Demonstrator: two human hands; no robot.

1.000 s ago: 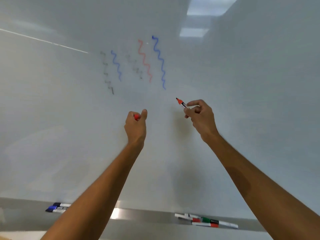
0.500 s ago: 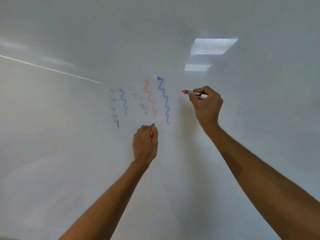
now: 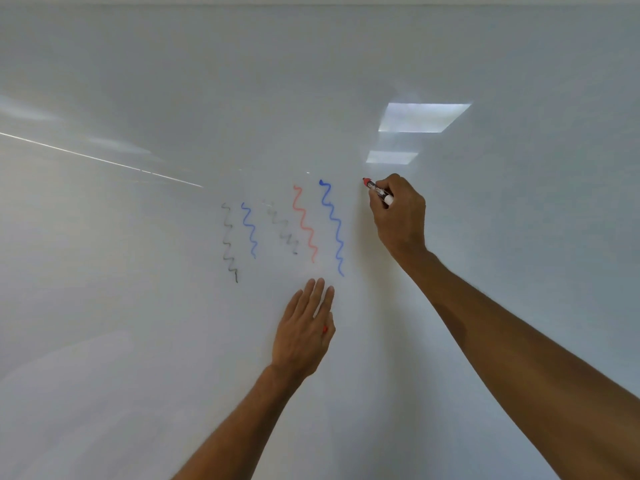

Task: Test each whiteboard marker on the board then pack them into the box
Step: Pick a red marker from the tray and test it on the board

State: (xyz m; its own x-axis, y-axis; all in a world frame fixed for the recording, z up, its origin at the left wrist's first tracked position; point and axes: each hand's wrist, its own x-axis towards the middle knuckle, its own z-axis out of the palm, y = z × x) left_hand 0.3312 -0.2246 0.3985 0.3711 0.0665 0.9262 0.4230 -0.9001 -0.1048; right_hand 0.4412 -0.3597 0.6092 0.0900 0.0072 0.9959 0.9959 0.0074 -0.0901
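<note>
My right hand (image 3: 398,216) grips an uncapped red marker (image 3: 376,191). Its tip touches the whiteboard (image 3: 138,323) just right of the top of the tall blue squiggle (image 3: 332,226). My left hand (image 3: 301,327) lies on the board below the squiggles with straight fingers. Its thumb pinches the red cap (image 3: 325,329) against the palm, and only a sliver of the cap shows. Left of the tall blue line are a red squiggle (image 3: 304,223), a faint grey one (image 3: 282,228), a short blue one (image 3: 249,230) and a black one (image 3: 228,242). No box is in view.
Reflections of ceiling lights (image 3: 420,117) shine on the board above my right hand. Bare board surface lies to the right of the tall blue squiggle. The board's top edge runs along the top of the frame.
The view tilted up and the marker tray dropped out of sight. My right hand rose and set the marker tip on the board. My left hand's fingers straightened flat against the board.
</note>
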